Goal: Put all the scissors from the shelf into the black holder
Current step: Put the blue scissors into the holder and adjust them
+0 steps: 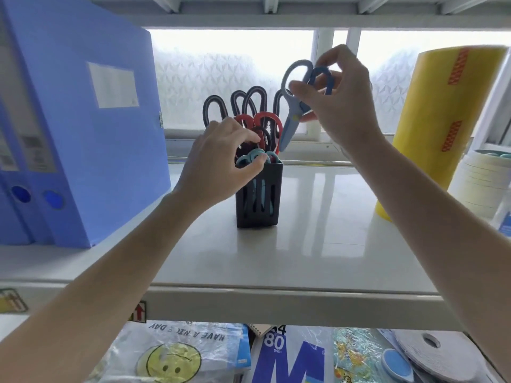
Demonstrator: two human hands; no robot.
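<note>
The black slotted holder (260, 199) stands upright in the middle of the grey shelf (318, 244). Several scissors stick out of it: black-handled ones (250, 103) at the back, red-handled ones (269, 121) and small teal-handled ones (250, 158) at the front. My left hand (218, 158) rests at the holder's top left, its fingers pinching the teal handles. My right hand (343, 106) holds blue scissors (296, 106) by the handles above and right of the holder, their closed blades pointing down towards its rim.
Blue file boxes (83, 120) stand on the shelf to the left. A tall yellow roll (442, 125) and stacked tape rolls (478, 183) crowd the right. A window lies behind. The lower shelf holds plastic bags (177, 352) and a paper pack (287, 357).
</note>
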